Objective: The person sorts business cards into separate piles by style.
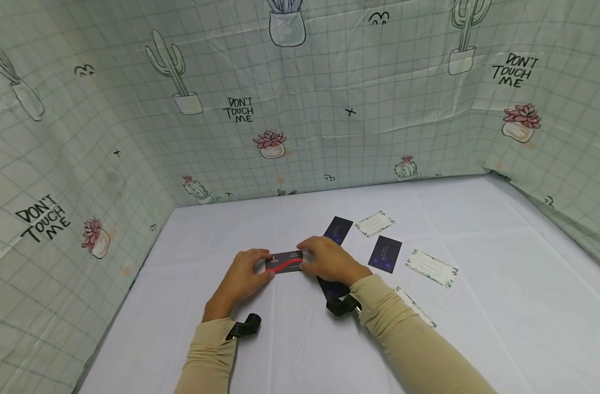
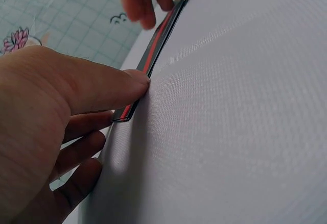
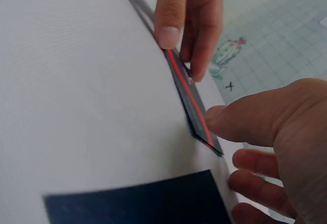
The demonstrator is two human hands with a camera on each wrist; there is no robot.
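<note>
A small stack of black business cards [image 1: 284, 264] with a red wavy stripe lies on the white cloth between both hands. My left hand [image 1: 242, 278] pinches its left end, thumb on the near edge and fingers at the far side. At the right end, my right hand [image 1: 329, 261] holds the cards in the same way, with thumb and fingers at opposite edges. Slightly uneven edges show in the right wrist view, where the left hand [image 3: 188, 17] also appears. Under the right hand and wrist lies a dark blue card [image 1: 333, 290], partly covered.
Two more dark blue cards [image 1: 385, 254] [image 1: 340, 227] lie right of the hands. White cards with leafy borders, one at the back [image 1: 375, 224], one at the right [image 1: 432, 268] and one partly behind the right sleeve [image 1: 418, 309], lie nearby. A patterned curtain [image 1: 319, 109] encloses the table.
</note>
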